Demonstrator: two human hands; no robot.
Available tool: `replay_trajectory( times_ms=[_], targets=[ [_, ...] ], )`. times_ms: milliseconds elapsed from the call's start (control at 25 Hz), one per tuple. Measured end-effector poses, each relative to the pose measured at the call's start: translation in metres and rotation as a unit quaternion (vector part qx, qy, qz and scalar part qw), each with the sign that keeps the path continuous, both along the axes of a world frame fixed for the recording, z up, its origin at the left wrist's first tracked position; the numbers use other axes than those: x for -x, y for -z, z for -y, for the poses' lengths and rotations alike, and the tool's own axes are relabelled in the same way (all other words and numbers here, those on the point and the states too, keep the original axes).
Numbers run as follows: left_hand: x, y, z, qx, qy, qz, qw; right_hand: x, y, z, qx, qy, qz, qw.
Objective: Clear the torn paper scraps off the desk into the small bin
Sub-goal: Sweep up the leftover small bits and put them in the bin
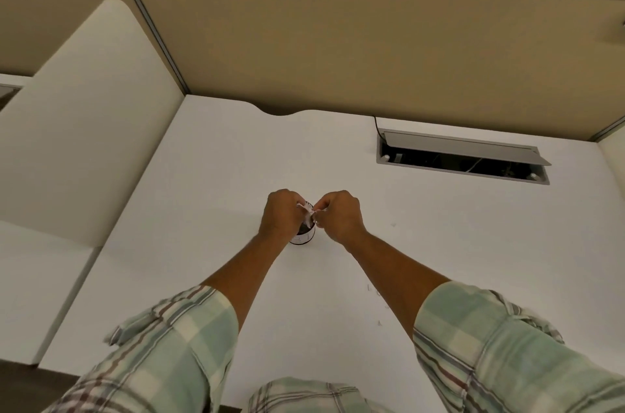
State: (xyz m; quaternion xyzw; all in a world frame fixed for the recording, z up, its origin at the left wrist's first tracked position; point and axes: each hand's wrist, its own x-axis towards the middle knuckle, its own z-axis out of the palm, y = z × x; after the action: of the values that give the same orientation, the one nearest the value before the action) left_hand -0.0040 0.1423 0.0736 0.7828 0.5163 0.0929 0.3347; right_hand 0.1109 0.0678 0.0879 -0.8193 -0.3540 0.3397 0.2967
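Note:
A small round bin (303, 236), white-sided with a dark rim, stands in the middle of the white desk (209, 203). Both hands hover right over its mouth and hide most of it. My left hand (280, 214) and my right hand (340, 216) are each closed on white torn paper scraps (307, 211), which stick out between the fingertips just above the bin's opening. A tiny scrap or mark (393, 225) lies on the desk to the right of my right hand.
A cable well with a raised grey lid (463, 155) is set into the desk at the back right, with a black cable beside it. Tan partition panels (338, 47) close the back. A cream side divider (88, 115) stands at the left.

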Motion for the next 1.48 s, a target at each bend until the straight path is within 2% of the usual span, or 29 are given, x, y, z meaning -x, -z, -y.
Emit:
replay_trajectory(
  times_ms=[200, 360, 560, 760, 880, 1040, 1320, 1480],
  targets=[
    [0.013, 0.007, -0.01, 0.012, 0.023, 0.013, 1.0, -0.003, 0.006, -0.007, 0.022, 0.009, 0.023, 0.999],
    [0.035, -0.001, -0.026, 0.078, 0.01, 0.05, 0.996, 0.001, 0.007, -0.015, 0.038, -0.01, 0.05, 0.998],
    [0.06, 0.003, -0.034, 0.102, -0.058, 0.069, 0.991, 0.02, 0.01, -0.033, 0.059, -0.107, 0.145, 0.982],
    [0.061, 0.012, -0.028, 0.074, -0.049, 0.057, 0.994, 0.036, 0.027, -0.048, 0.139, -0.214, 0.209, 0.944],
    [0.055, 0.02, -0.026, 0.076, -0.039, 0.045, 0.995, 0.042, 0.039, -0.051, 0.125, -0.225, 0.207, 0.944],
    [0.05, 0.027, -0.025, 0.085, -0.047, 0.043, 0.994, 0.056, 0.05, -0.065, 0.198, -0.23, 0.198, 0.932],
    [0.054, 0.033, -0.032, 0.095, -0.072, 0.053, 0.991, 0.059, 0.047, -0.076, 0.215, -0.283, 0.217, 0.909],
    [0.056, 0.034, -0.031, 0.091, -0.069, 0.062, 0.992, 0.046, 0.039, -0.069, 0.174, -0.33, 0.196, 0.907]
  ],
)
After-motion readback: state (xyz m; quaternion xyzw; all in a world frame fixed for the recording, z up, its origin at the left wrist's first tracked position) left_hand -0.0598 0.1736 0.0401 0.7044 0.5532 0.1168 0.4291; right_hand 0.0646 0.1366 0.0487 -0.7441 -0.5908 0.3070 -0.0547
